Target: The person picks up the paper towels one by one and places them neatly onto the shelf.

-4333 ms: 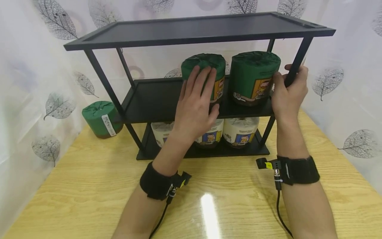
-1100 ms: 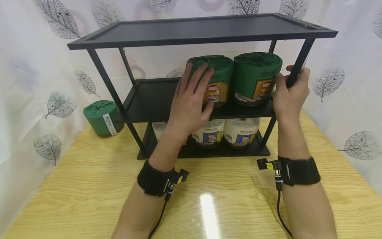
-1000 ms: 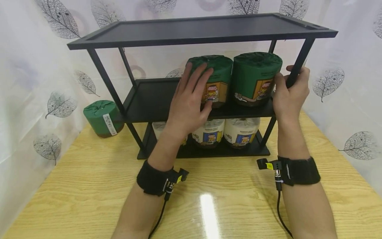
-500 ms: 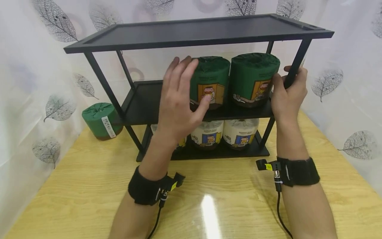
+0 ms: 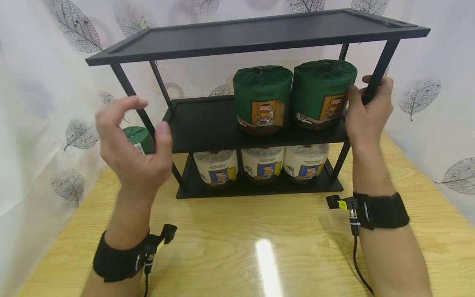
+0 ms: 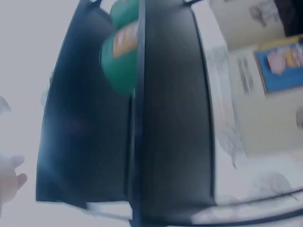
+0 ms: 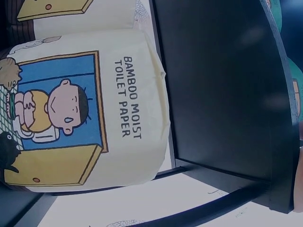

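Observation:
Two green-wrapped toilet paper rolls, a left one (image 5: 262, 99) and a right one (image 5: 323, 95), stand close together on the right half of the middle shelf (image 5: 202, 119) of a black rack. My right hand (image 5: 370, 115) grips the rack's right front post (image 5: 381, 70), thumb beside the right roll. Off to the left, my left hand (image 5: 135, 146) is raised in front of the left front post, thumb and fingers apart, holding nothing. Behind it a third green roll (image 5: 141, 138) rests on the table, partly hidden by the hand and post.
On the bottom shelf stand three cream-wrapped toilet paper rolls (image 5: 217, 168); the right wrist view shows one cream roll (image 7: 137, 161) up close. The rack's black top panel (image 5: 259, 35) overhangs the green rolls. A leaf-patterned curtain (image 5: 426, 136) hangs behind the wooden table (image 5: 222, 231).
My left hand has shifted the left green roll rightward toward its neighbour, let it go, and swung left to the third roll. The right hand still holds the post.

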A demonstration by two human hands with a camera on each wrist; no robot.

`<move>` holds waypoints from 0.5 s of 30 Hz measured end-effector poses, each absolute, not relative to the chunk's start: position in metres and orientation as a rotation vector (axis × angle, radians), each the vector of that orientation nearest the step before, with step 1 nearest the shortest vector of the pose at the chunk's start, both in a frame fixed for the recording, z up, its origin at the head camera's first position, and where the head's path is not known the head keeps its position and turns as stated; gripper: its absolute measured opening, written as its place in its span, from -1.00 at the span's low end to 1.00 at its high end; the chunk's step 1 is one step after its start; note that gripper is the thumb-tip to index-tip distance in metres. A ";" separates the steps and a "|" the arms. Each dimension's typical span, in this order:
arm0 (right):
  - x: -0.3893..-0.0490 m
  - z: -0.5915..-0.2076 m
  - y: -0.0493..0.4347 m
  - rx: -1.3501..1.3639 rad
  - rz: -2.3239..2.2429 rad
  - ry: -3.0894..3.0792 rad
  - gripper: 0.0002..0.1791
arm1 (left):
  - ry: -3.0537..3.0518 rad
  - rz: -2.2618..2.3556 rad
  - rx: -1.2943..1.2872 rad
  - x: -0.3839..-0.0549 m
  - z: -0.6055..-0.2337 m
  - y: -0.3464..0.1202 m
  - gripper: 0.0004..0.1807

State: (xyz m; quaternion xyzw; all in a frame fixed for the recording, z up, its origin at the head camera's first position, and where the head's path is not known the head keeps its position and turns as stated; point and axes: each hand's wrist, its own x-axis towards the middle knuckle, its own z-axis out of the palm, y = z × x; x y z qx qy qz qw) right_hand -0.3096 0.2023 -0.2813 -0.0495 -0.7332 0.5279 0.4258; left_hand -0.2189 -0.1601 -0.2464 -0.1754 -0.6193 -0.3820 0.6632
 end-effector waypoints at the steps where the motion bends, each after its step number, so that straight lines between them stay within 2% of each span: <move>1: -0.309 -0.280 0.204 -0.125 1.316 -1.831 -0.80 | -1.424 -0.879 -0.338 -0.224 -0.246 -0.170 -0.54; 10: -0.306 -0.281 0.205 -0.140 1.353 -1.833 -0.79 | -1.938 -0.988 0.068 -0.273 -0.266 -0.263 -0.55; 15: -0.307 -0.279 0.200 -0.103 1.338 -1.831 -0.79 | -2.287 -0.969 0.305 -0.286 -0.288 -0.296 -0.40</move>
